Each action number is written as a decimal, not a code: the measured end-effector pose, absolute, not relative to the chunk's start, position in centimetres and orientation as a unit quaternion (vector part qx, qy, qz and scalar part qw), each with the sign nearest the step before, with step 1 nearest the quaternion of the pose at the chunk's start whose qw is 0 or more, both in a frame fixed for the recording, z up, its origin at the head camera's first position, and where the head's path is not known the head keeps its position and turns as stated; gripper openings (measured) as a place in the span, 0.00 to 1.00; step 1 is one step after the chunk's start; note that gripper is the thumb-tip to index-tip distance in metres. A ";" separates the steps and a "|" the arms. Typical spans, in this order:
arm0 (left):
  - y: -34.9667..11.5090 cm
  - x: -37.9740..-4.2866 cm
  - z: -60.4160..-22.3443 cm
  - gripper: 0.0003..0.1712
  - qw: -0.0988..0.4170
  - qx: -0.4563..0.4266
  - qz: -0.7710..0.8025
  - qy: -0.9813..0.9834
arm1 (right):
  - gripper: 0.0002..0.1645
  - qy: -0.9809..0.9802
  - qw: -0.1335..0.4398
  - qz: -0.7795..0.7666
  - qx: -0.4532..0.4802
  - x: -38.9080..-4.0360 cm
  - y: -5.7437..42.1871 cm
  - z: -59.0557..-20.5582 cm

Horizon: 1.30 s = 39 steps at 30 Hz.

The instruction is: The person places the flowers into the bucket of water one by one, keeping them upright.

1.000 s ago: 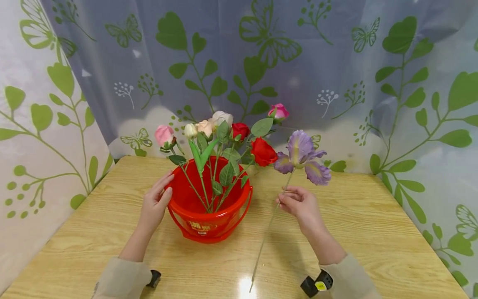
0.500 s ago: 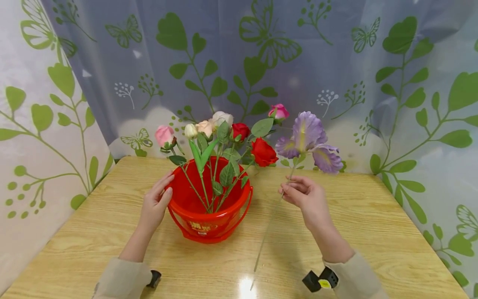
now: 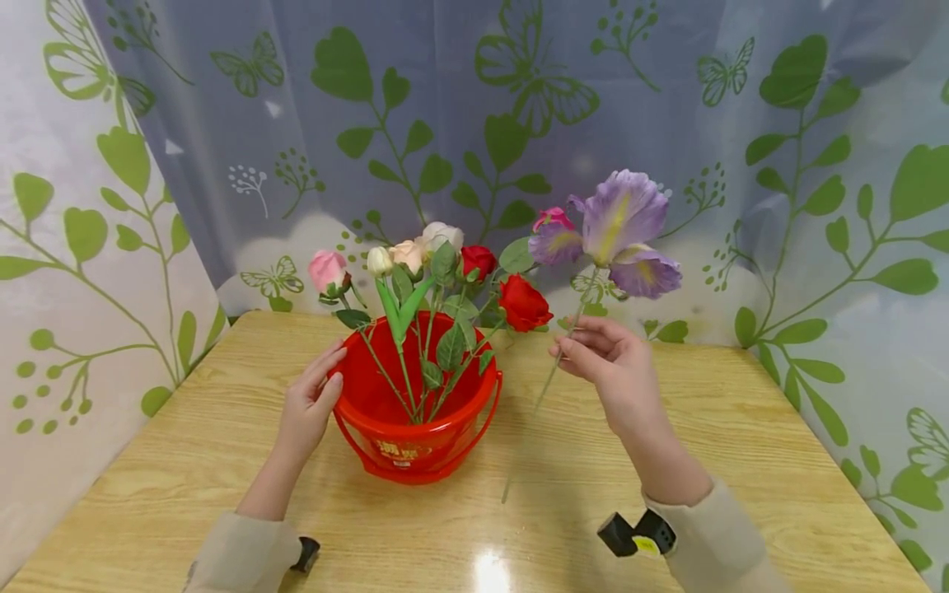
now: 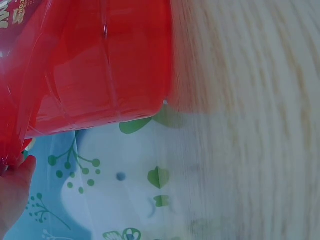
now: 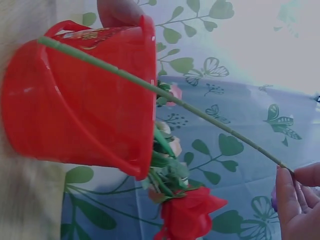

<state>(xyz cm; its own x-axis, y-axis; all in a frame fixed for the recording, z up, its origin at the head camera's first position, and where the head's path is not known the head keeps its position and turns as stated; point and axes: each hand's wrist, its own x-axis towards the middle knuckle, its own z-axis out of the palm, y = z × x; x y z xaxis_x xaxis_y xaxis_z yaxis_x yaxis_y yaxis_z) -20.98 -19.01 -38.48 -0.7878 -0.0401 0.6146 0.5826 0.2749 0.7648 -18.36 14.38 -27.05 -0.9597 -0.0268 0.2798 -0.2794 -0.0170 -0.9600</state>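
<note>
A purple iris (image 3: 623,218) with a long thin stem (image 5: 220,124) is pinched between the thumb and fingers of my right hand (image 3: 619,371), to the right of the red bucket (image 3: 415,449). Its bloom stands upright above the hand, and the stem slants down to the left. In the right wrist view, the stem's lower part crosses in front of the bucket. My left hand (image 3: 307,403) rests at the bucket's left rim, fingers extended along it and thumb near the edge. Several flowers lean inside the bucket, among them a red rose (image 3: 524,302) and a pink rose (image 3: 328,270).
The bucket stands on a light wooden table (image 3: 704,428), its thin handle (image 3: 489,420) hanging down the front. A curtain (image 3: 460,99) printed with leaves and butterflies hangs behind the table.
My right hand has risen with the iris. The bloom has moved up and now overlaps the bright pink flower behind it; the stem's lower end has risen too. My left hand has stayed put.
</note>
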 end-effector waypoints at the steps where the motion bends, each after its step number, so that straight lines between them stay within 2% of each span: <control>1: -19.2 -21.1 -38.7 0.20 0.270 -0.180 -0.574 -0.752 | 0.20 -0.693 0.094 0.705 0.118 -18.3 14.3 -26.7; 11: -18.6 -20.2 -37.6 0.19 0.275 -0.181 -0.572 -0.752 | 0.11 -0.655 0.136 0.725 0.166 -17.7 13.5 -23.3; 17: -18.3 -19.8 -37.0 0.18 0.278 -0.187 -0.569 -0.751 | 0.12 -0.625 0.169 0.734 0.207 -17.4 13.0 -21.3; 23: -18.5 -20.0 -37.2 0.17 0.279 -0.195 -0.568 -0.749 | 0.12 -0.596 0.180 0.749 0.228 -17.8 12.2 -19.9; 31: -18.3 -19.9 -37.0 0.18 0.276 -0.187 -0.571 -0.750 | 0.10 -0.605 0.196 0.740 0.218 -19.2 10.2 -19.5; 39: -18.3 -19.7 -36.9 0.18 0.273 -0.183 -0.568 -0.755 | 0.12 -0.623 0.183 0.734 0.199 -20.7 8.5 -20.2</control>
